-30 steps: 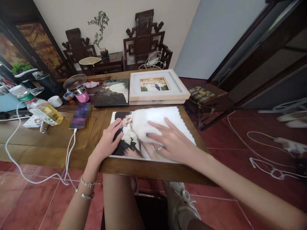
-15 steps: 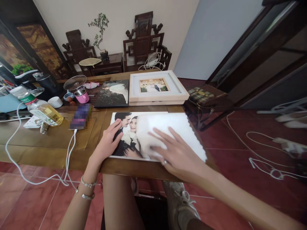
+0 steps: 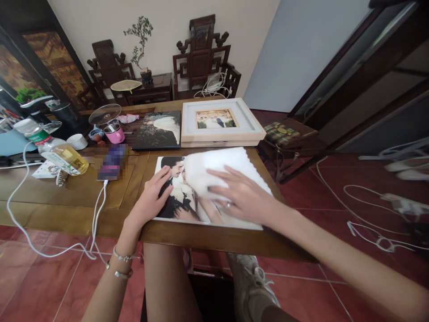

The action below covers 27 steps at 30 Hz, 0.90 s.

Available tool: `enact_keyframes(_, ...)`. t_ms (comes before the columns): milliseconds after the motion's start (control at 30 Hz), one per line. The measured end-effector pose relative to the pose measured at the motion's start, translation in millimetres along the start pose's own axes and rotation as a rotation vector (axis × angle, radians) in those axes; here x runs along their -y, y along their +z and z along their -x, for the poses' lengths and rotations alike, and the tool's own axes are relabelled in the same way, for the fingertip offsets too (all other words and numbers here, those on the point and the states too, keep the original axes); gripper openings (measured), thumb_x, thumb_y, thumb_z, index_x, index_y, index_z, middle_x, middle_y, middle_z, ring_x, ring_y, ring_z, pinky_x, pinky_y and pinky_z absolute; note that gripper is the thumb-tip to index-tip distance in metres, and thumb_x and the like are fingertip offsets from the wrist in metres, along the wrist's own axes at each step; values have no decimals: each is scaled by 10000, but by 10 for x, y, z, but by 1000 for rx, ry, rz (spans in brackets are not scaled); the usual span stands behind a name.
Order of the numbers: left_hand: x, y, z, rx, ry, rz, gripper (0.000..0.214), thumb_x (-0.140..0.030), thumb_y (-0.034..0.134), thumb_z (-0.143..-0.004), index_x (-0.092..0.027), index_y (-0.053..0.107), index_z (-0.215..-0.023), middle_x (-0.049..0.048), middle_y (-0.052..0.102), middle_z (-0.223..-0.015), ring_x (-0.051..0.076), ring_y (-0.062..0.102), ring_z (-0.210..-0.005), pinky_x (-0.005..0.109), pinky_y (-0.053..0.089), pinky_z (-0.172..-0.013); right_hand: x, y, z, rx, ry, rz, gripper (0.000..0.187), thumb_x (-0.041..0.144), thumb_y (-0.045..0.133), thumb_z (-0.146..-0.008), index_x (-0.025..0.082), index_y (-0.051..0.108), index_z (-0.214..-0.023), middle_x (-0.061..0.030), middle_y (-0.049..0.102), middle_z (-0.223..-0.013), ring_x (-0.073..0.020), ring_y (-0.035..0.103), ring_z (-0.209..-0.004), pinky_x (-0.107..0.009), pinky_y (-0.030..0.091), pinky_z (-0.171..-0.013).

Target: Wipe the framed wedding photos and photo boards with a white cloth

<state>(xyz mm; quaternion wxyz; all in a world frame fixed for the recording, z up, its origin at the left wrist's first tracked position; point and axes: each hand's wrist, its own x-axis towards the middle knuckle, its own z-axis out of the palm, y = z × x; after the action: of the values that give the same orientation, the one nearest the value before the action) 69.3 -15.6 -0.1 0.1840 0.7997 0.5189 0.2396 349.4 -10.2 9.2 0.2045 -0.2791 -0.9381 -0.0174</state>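
A large wedding photo print (image 3: 174,197) lies flat at the near edge of the wooden table (image 3: 67,197). My left hand (image 3: 150,197) rests on its left edge, fingers spread flat. My right hand (image 3: 239,197) presses a white cloth (image 3: 221,170) onto the picture, fingers stretched out on top of it. The cloth covers the right half of the print.
Behind the print lie a dark photo panel (image 3: 157,129) and a light wooden framed picture (image 3: 219,123). To the left stand a pink cup (image 3: 114,133), bottles (image 3: 63,156), a phone (image 3: 112,163) with white cable (image 3: 97,210). Carved chairs (image 3: 201,58) line the wall.
My right hand slid the cloth toward the near right corner of the print, then back up and left over the picture. The left hand stayed put.
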Motion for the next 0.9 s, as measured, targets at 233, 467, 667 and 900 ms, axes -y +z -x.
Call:
enact_keyframes(233, 6, 5, -2, -22, 5, 29, 470, -338, 437, -975, -159, 474, -1408, 134, 398, -1537, 244, 341, -1440, 471, 279, -1177, -498, 30, -255, 2, 197, 102, 316, 277, 401, -986, 130, 640, -1130, -203, 679, -1167, -324, 640, -1077, -562, 431, -994)
enact_keyframes(467, 11, 17, -10, -35, 19, 31, 466, -333, 429, -977, -144, 486, -1399, 143, 410, -1528, 238, 349, -1436, 451, 278, -1184, 122, 56, 27, -34, 107, 73, 314, 115, 490, -852, 151, 678, -1101, -202, 603, -1321, -358, 448, -1333, -656, 318, -1069)
enact_keyframes(667, 6, 14, -16, -30, 21, 15, 479, -338, 426, -976, -140, 470, -1410, 148, 400, -1533, 244, 345, -1438, 462, 274, -1185, 784, 63, 309, -152, -72, -50, 212, 86, 541, -791, 190, 706, -871, -195, 543, -1395, -357, 366, -1385, -649, 306, -1091)
enact_keyframes(900, -5, -5, -2, -20, 27, 15, 467, -351, 419, -981, -191, 463, -1417, 126, 390, -1543, 245, 335, -1443, 482, 271, -1181, 274, -6, 38, 45, -3, -46, 343, 130, 541, -819, 225, 695, -1111, -125, 557, -1400, -305, 440, -1348, -593, 349, -1091)
